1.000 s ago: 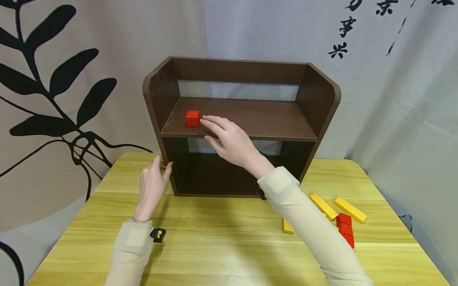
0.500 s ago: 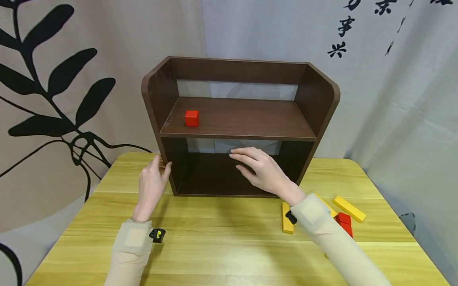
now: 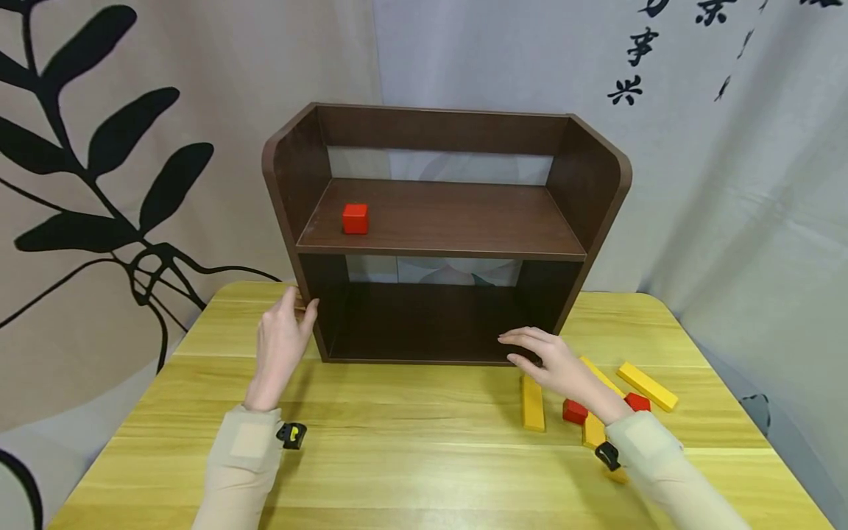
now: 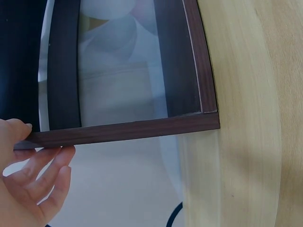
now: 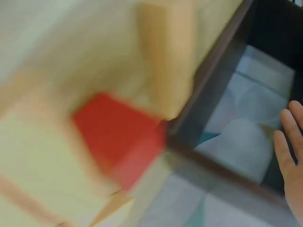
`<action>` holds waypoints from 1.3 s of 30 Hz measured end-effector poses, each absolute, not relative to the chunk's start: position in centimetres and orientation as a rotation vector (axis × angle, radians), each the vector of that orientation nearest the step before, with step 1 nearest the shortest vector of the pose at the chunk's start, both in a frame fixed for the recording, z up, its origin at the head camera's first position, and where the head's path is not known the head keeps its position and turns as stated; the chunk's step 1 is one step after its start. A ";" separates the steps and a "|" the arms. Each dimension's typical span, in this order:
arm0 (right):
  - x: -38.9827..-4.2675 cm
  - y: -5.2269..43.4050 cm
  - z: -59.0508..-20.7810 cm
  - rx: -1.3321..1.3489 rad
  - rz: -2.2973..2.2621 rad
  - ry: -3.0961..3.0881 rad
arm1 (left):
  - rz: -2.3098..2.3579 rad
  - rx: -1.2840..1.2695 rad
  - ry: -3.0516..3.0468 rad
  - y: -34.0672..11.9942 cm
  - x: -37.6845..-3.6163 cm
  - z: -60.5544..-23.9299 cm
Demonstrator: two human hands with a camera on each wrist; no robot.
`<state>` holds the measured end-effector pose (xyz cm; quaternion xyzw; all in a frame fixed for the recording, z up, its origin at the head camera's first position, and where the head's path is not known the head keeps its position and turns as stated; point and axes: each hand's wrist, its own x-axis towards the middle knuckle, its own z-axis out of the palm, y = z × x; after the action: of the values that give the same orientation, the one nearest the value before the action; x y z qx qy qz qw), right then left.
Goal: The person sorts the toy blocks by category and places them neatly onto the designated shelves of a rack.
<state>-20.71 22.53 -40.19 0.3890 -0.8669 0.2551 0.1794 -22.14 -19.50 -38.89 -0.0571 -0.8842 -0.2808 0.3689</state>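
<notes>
A dark brown two-tier shelf (image 3: 457, 217) stands on the table. My left hand (image 3: 283, 350) holds its left side panel; in the left wrist view the thumb (image 4: 18, 129) lies on one face and the fingers (image 4: 49, 177) on the other. One red cube (image 3: 355, 219) sits on the upper tier, toward the left. Nothing is in my right hand (image 3: 556, 366), which hovers by the shelf's lower right front corner with relaxed fingers. Beneath and beside the right wrist are red blocks (image 3: 575, 411) and yellow bars (image 3: 533, 403), partly hidden by the forearm.
The wooden table (image 3: 397, 456) has rounded far corners. Another yellow bar (image 3: 648, 386) lies farthest right among the blocks. Behind the shelf hangs a pale curtain (image 3: 503, 59) with black leaf and character prints.
My right hand has drawn back from beside the red cube on the upper tier, moving down and right toward the loose blocks. The left hand stays on the side panel.
</notes>
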 end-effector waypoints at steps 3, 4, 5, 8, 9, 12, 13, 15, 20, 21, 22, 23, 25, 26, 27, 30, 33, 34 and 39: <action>-20.0 24.7 -41.2 1.031 0.747 -2.578 | -0.722 -0.151 -2.267 -19.5 -22.2 -38.9; -19.7 25.4 -41.5 1.008 0.753 -2.618 | -0.722 -0.152 -2.266 -19.5 -22.2 -38.9; -19.5 26.1 -41.8 0.991 0.761 -2.649 | -0.722 -0.153 -2.264 -19.5 -22.2 -38.8; -18.9 28.0 -42.6 0.927 0.772 -2.724 | -0.721 -0.157 -2.258 -19.5 -22.2 -38.8; -18.7 28.6 -42.8 0.910 0.787 -2.742 | -0.720 -0.158 -2.256 -19.5 -22.2 -38.8; -18.3 30.1 -43.5 0.884 0.814 -2.779 | -0.720 -0.160 -2.253 -19.5 -22.1 -38.8; -18.2 30.6 -43.7 0.885 0.826 -2.787 | -0.721 -0.161 -2.253 -19.5 -22.1 -38.8; -18.0 31.3 -44.0 0.900 0.856 -2.797 | -0.721 -0.160 -2.256 -19.5 -22.1 -38.8; -17.5 32.6 -44.3 0.941 0.822 -2.813 | -0.736 -0.149 -2.269 -19.5 -22.1 -38.7; -17.5 32.8 -44.4 0.939 0.802 -2.820 | -0.739 -0.146 -2.270 -19.5 -22.1 -38.7; -17.4 33.0 -44.4 0.931 0.787 -2.829 | -0.741 -0.142 -2.272 -19.5 -22.1 -38.7; -17.4 33.1 -44.4 0.919 0.774 -2.843 | -0.742 -0.140 -2.273 -19.5 -22.1 -38.7; -17.3 33.3 -44.4 0.896 0.754 -2.866 | -0.739 -0.140 -2.273 -19.5 -22.1 -38.8; -17.2 33.4 -44.4 0.885 0.748 -2.882 | -0.736 -0.141 -2.273 -19.5 -22.1 -38.8; -17.2 33.4 -44.4 0.880 0.751 -2.894 | -0.732 -0.142 -2.272 -19.5 -22.1 -38.8; -17.1 33.6 -44.4 0.876 0.760 -2.926 | -0.730 -0.144 -2.270 -19.5 -22.1 -38.8; -17.0 33.6 -44.4 0.879 0.765 -2.943 | -0.732 -0.143 -2.270 -19.5 -22.1 -38.7; -17.0 33.6 -44.4 0.884 0.760 -2.946 | -0.734 -0.143 -2.271 -19.5 -22.1 -38.7; -16.9 33.4 -44.5 0.929 0.732 -2.917 | -0.737 -0.144 -2.275 -19.5 -22.0 -38.6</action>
<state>-16.94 33.39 -44.45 0.2953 -0.9266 0.2327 -0.0030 -22.02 -19.48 -38.62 -0.0560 -0.8842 -0.2867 0.3644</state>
